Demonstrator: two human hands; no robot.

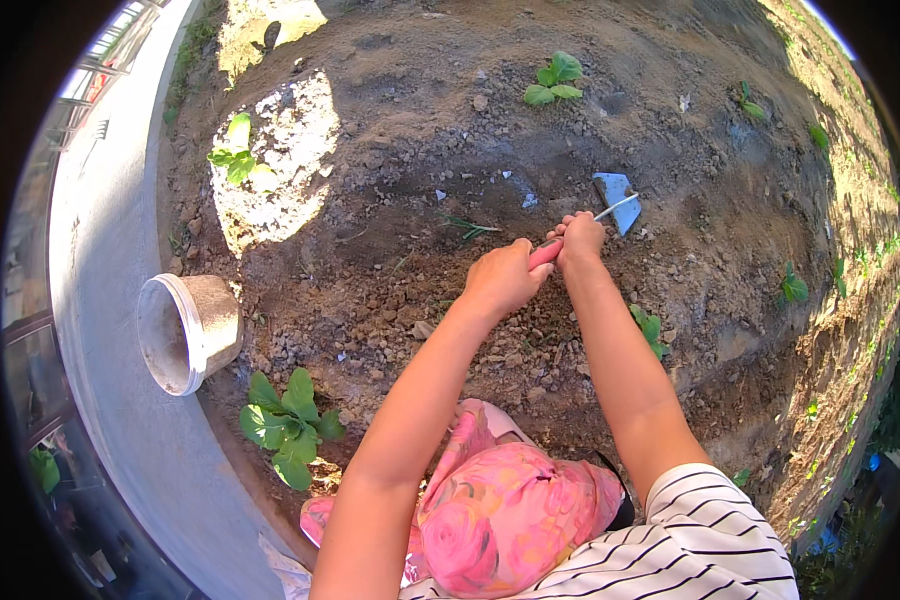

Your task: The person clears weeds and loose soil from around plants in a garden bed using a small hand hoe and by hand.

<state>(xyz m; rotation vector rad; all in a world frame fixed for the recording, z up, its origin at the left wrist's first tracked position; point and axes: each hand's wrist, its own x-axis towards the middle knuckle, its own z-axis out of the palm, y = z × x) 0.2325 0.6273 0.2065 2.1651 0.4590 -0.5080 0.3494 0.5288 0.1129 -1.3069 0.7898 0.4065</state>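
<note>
Both my hands grip a small hand hoe by its red handle point(546, 253). My left hand point(501, 277) is closed around the rear end. Farther forward, my right hand point(581, 238) wraps the handle near the pale metal neck. The hoe's light blue-grey blade point(618, 202) is at the soil surface ahead and to the right; whether its edge is sunk in the soil I cannot tell. Loose, crumbly soil point(420, 307) lies beneath my forearms. A wilted green sprig point(468, 226) rests on the ground left of my hands.
A white plastic bucket point(217, 322) lies tipped on its side by the concrete path point(120, 285). Leafy seedlings stand around: one large plant point(292, 427) near left, another point(553, 79) ahead, one point(238, 154) in sunlight, and one point(649, 330) partly behind my right forearm.
</note>
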